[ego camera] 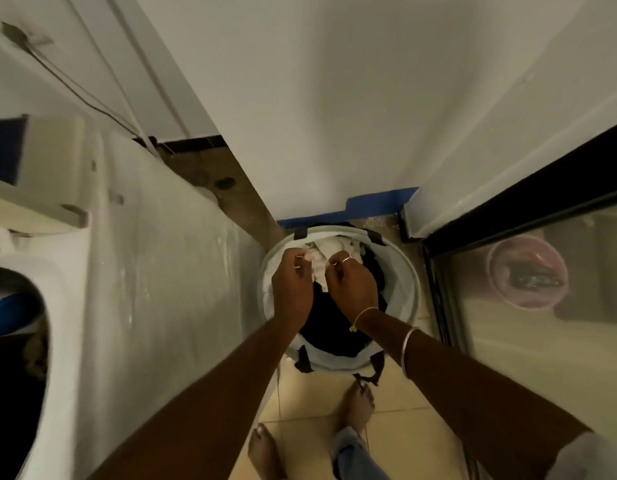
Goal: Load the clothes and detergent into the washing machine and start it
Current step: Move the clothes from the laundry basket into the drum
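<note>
Pale grey basket (410, 284) with black straps (300, 233), white cloth (334, 244) over black clothes (331, 327); blue tape (369, 206) far, white washing machine (144, 271) left.

I've got the round, pale laundry basket (412, 282) standing on the floor, just beside the washing machine (144, 271), with black strap handles on its rim. Inside, a crumpled white garment (322, 259) sits at the far side on top, and dark clothes (334, 323) fill the rest. My left hand (293, 282) and right hand (352, 285) both pinch that white piece. The machine is white and glossy. I see its top opening dark at the left edge, with something blue inside that I can't make out.
</note>
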Demonstrator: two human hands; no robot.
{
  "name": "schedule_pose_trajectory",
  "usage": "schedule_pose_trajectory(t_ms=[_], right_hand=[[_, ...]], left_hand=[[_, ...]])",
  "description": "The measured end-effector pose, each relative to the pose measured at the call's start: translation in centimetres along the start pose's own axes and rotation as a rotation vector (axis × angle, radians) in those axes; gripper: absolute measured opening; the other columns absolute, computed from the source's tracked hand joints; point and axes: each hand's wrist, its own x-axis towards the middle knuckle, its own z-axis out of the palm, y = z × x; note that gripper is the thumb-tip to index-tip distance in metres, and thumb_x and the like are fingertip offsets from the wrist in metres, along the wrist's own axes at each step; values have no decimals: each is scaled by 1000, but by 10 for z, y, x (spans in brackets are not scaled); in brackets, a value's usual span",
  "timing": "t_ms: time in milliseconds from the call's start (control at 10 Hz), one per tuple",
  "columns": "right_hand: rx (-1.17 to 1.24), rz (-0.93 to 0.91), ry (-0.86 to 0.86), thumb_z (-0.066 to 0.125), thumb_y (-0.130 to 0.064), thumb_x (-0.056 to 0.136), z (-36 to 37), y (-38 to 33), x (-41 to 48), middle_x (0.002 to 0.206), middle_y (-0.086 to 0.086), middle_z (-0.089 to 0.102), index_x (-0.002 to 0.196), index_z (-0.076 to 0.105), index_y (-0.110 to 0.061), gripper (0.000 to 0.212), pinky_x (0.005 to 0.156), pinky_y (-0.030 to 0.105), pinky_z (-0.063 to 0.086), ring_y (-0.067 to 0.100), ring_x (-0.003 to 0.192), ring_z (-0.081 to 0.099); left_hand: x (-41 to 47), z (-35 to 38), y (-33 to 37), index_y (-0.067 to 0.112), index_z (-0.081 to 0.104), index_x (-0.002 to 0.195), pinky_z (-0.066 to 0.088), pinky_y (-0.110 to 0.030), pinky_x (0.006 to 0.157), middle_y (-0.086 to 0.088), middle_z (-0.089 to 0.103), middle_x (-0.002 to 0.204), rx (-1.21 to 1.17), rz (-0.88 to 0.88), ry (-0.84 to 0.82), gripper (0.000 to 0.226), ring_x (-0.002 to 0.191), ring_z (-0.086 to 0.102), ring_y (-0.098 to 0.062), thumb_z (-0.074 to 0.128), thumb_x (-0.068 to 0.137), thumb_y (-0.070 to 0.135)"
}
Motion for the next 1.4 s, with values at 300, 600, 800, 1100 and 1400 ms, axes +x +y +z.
schedule_pose_trajectory(t_ms=[300, 600, 800, 1100, 1400], right_hand=[[-382, 60, -388, 62, -49, 88, 106, 98, 87, 161, 14, 11, 154, 17, -32, 83, 111, 53, 35, 39, 144, 19], [-357, -33, -345, 55, -24, 92, 169, 130, 132, 144, 24, 38, 134, 54, -10, 45, 106, 40, 41, 40, 125, 50], [27, -70, -35, 66, -22, 85, 100, 95, 72, 105, 14, 65, 101, 66, -10, 20, 88, 40, 51, 31, 97, 63], [756, -43, 64, 61, -17, 83, -31, -48, -25, 75, -3, 53, 83, 48, -13, 14, 69, 39, 46, 14, 73, 51], [738, -368, 178, 50, -20, 89, -95, -234, -134, 98, 0, 62, 105, 54, -2, 24, 84, 24, 50, 13, 96, 62]], left_hand=[[38, 41, -78, 15, 60, 120, 41, -12, 87, 9, 62, 110, 14, -64, -103, 26, 99, 57, 0, 43, 104, 28], [35, 64, -127, 32, 55, 110, 39, -4, 75, 22, 58, 98, -101, -209, 4, 15, 89, 54, 10, 50, 102, 21], [23, 44, -122, 17, 39, 141, 42, -29, 108, 3, 51, 141, -116, -48, -111, 78, 127, 51, -10, 78, 76, 32], [-45, -41, 1, 23, 54, 116, 54, -32, 92, -1, 66, 116, -167, -45, -339, 55, 111, 65, -21, 85, 71, 14], [-133, -202, 104, 15, 61, 117, 51, -11, 80, 12, 66, 104, -287, 275, 58, 42, 94, 65, -2, 80, 80, 22]])
